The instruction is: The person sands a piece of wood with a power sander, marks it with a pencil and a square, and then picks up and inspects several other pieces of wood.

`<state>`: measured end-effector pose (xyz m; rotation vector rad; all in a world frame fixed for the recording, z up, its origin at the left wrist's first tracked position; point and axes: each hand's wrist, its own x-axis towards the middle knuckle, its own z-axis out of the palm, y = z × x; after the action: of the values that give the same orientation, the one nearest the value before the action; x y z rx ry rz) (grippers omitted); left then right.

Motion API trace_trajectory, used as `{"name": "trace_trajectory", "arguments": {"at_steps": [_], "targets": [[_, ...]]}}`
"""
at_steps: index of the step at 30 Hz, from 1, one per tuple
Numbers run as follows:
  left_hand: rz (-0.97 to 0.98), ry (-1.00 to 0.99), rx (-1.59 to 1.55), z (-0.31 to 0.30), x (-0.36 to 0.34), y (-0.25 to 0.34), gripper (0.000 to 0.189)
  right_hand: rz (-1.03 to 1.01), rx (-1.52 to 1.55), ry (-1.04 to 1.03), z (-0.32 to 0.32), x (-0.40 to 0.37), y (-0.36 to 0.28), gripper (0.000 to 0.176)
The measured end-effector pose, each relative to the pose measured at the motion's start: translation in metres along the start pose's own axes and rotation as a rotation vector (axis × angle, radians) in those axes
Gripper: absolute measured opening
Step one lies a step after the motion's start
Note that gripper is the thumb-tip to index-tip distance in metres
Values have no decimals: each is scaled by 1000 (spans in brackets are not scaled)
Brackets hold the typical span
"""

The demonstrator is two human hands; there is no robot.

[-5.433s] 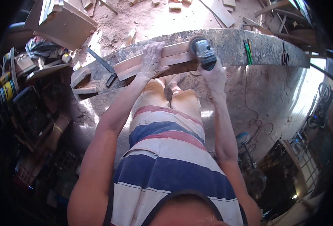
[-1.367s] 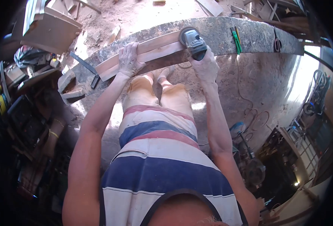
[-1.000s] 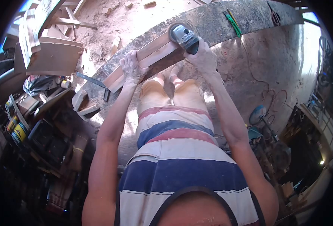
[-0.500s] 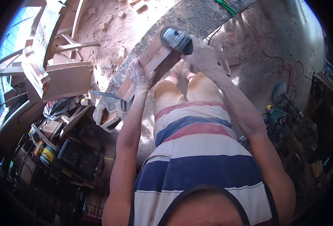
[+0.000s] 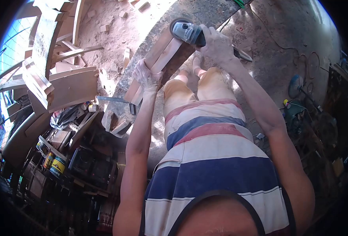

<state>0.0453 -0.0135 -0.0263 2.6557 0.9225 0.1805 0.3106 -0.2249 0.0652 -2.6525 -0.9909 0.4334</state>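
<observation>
My right hand (image 5: 218,46) is wrapped around the body of an angle grinder (image 5: 186,32), its round disc at the far end of a wooden piece (image 5: 161,50). The wood looks like two lengths side by side, slanting from lower left to upper right. My left hand (image 5: 146,76) is closed over its nearer half, fingers across the top. Both hands are coated in pale dust. Beneath the wood lies a dark, stained work surface (image 5: 123,80). A metal try square (image 5: 113,99) rests by the near end of the wood.
Offcuts and boards (image 5: 72,88) are piled at the left. Below them stand a yellow-labelled can (image 5: 57,166) and a chunky block (image 5: 117,123). A cord (image 5: 274,44) runs over the floor at the right, near a blue round-headed object (image 5: 295,84).
The grinder has shifted up and away along the wood to its far end, and its disc looks less blurred. My left hand keeps its place on the wood. The camera view has moved slightly.
</observation>
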Motion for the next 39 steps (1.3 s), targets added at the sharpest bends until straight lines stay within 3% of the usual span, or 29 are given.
{"name": "trace_trajectory", "arguments": {"at_steps": [4, 7, 13, 19, 27, 34, 39], "targets": [[9, 14, -15, 1, -1, 0, 106, 95, 6, 52, -3, 8, 7, 72], [7, 18, -20, 1, -1, -1, 105, 184, 56, 47, 2, 13, 2, 84], [0, 10, -13, 1, -1, 0, 106, 119, 120, -33, 9, 9, -18, 82], [15, 43, -45, 0, 0, -2, 101, 116, 113, -70, 4, -31, 3, 79], [-1, 40, -44, -3, -1, -1, 96, 126, 93, -12, 7, 5, -17, 75], [0, 52, -76, -2, -2, -4, 98, 120, 94, -48, 2, -42, 4, 75], [-12, 48, -62, 0, -3, -9, 99, 143, 81, -32, 8, -36, -4, 74]]}}
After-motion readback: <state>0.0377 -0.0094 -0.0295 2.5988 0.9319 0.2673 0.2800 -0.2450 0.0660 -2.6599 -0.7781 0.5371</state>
